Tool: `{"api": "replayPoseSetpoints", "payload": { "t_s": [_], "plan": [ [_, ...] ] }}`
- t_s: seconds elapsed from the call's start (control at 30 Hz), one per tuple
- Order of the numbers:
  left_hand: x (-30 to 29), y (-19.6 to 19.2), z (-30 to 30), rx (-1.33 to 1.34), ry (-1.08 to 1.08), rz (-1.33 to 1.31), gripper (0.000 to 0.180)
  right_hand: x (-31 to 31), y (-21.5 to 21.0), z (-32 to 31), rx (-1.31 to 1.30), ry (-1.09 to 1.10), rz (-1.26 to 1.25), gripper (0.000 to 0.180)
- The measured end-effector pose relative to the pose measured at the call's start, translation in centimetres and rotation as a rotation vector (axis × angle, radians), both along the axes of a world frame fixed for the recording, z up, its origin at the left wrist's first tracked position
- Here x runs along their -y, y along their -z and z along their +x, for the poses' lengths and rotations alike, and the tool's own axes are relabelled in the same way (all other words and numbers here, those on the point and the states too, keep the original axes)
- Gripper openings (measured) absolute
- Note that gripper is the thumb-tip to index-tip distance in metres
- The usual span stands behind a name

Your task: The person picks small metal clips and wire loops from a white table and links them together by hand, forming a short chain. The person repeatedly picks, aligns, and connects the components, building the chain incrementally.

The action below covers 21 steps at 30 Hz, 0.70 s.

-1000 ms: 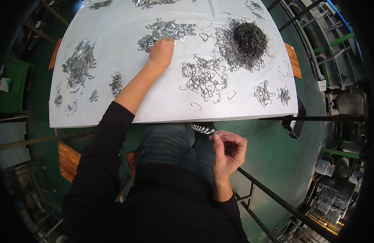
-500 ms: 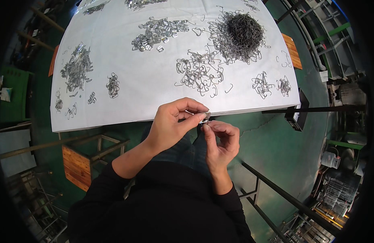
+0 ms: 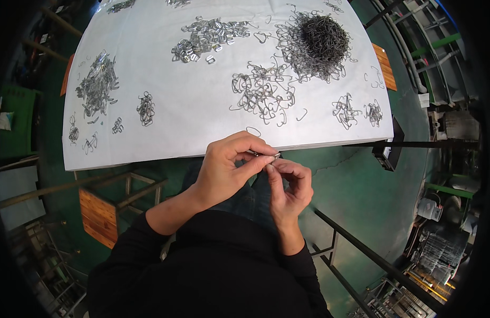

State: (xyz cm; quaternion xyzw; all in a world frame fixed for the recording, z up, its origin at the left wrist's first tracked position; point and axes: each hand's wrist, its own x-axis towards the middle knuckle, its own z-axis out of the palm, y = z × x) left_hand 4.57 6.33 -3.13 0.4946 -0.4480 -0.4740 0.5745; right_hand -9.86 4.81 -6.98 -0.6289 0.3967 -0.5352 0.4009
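My left hand (image 3: 226, 161) is closed in a pinch, thumb and forefinger gripping a small shiny metal buckle (image 3: 276, 156) just off the table's front edge. Most of the buckle is hidden by fingertips. Against its lower side, my right hand (image 3: 291, 185) is pinched too, thumb against curled fingers; what lies between them is too small to make out. A bent wire piece (image 3: 253, 131) shows just beyond my left fingers, by the table edge. Farther off on the white-covered table (image 3: 176, 122) are loose wire hooks (image 3: 263, 95) and a pile of silvery metal buckles (image 3: 208, 40).
A dense heap of dark wire hooks (image 3: 324, 40) lies at the far right. Flat metal strips (image 3: 98, 82) are piled on the left, with small wire clusters (image 3: 146, 109) nearby. A wooden-topped stool (image 3: 98, 217) stands below left; a dark metal bar (image 3: 372, 254) crosses at lower right.
The metal buckle has been turned and less of it shows between my fingertips. A bent wire piece now shows beyond my left hand. Both hands stay together in nearly the same place.
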Motion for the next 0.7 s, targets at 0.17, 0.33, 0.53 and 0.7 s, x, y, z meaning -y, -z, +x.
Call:
{"api": "replayPoseSetpoints", "payload": {
  "t_s": [0.17,0.33,0.53,0.7],
  "plan": [
    [-0.3,0.0,0.4,0.073,0.021,-0.010,0.015,1.1,0.0,-0.9,-0.030,-0.019,-0.034,0.018],
    [-0.8,-0.1,0.5,0.140,0.056,-0.034,0.016,7.5,1.3,-1.7,-0.463,-0.011,-0.112,0.021],
    [-1.5,0.2,0.1,0.202,0.080,-0.086,0.014,11.8,5.4,4.3,-0.961,-0.136,-0.196,0.051],
    [-1.5,0.8,0.4,0.148,0.102,-0.113,0.017,13.0,5.6,6.2,-0.850,-0.226,-0.254,0.040]
  ]
}}
